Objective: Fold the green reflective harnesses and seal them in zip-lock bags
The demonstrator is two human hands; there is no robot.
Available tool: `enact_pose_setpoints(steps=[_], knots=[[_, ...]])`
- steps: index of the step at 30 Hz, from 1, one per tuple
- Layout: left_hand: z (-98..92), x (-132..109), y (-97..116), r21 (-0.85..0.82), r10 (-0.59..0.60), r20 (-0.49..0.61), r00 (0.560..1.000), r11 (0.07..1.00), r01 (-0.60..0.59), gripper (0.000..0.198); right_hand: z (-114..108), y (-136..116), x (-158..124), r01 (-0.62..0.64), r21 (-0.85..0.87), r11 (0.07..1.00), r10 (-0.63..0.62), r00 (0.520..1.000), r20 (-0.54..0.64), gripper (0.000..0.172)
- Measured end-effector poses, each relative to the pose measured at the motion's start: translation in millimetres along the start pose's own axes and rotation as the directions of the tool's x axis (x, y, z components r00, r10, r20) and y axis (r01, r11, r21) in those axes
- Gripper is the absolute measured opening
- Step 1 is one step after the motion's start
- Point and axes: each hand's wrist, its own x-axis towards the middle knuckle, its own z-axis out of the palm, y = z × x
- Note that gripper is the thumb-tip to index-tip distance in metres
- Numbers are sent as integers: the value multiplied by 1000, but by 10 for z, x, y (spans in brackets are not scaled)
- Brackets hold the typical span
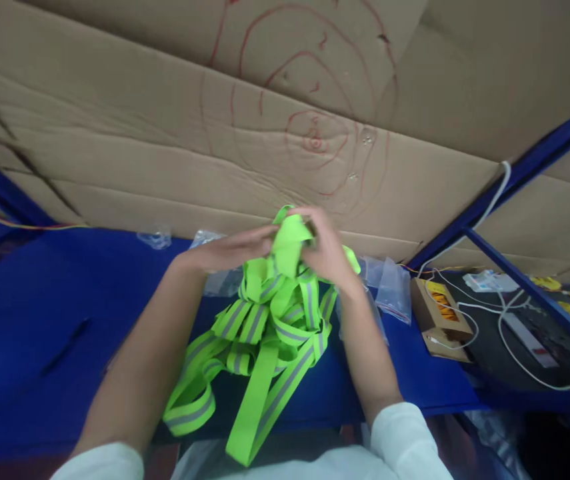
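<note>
A bundle of neon green straps with grey reflective stripes [265,320] hangs over the blue tabletop [39,320], its loose ends trailing toward me. My left hand [229,250] grips the top of the bundle from the left, fingers pressed together on the fabric. My right hand [327,250] closes on the same top fold from the right. Both hands hold the bundle up just in front of the cardboard wall. White sleeves show at the bottom edge.
A large cardboard sheet [165,133] with red scribbles stands behind the table. Clear plastic bags [395,290] lie by my right hand. At right, a small cardboard box [439,313], white cables [509,333] and a blue metal frame [525,170].
</note>
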Motion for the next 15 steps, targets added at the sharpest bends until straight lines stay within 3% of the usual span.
enact_pose_setpoints(steps=[2,4,7,10,12,15], knots=[[-66,9,-76,-71,-74,-172,982,996,63,81,248,-83,3,22,-93,995,-11,993,117,58],[-130,18,-101,-95,-95,-267,959,993,72,88,413,-143,12,61,-47,997,-48,970,239,75],[-162,1,-11,-84,-93,-347,933,994,67,91,416,-175,25,23,257,966,-104,947,305,78],[-161,-49,152,102,-28,-439,898,992,81,69,299,-176,57,-106,536,838,-67,953,294,59],[-200,-89,214,279,20,-471,882,952,127,58,297,-185,81,-129,500,856,22,976,215,45],[-344,-147,161,403,-36,-439,898,885,233,55,451,-204,78,-40,185,982,13,989,149,38]])
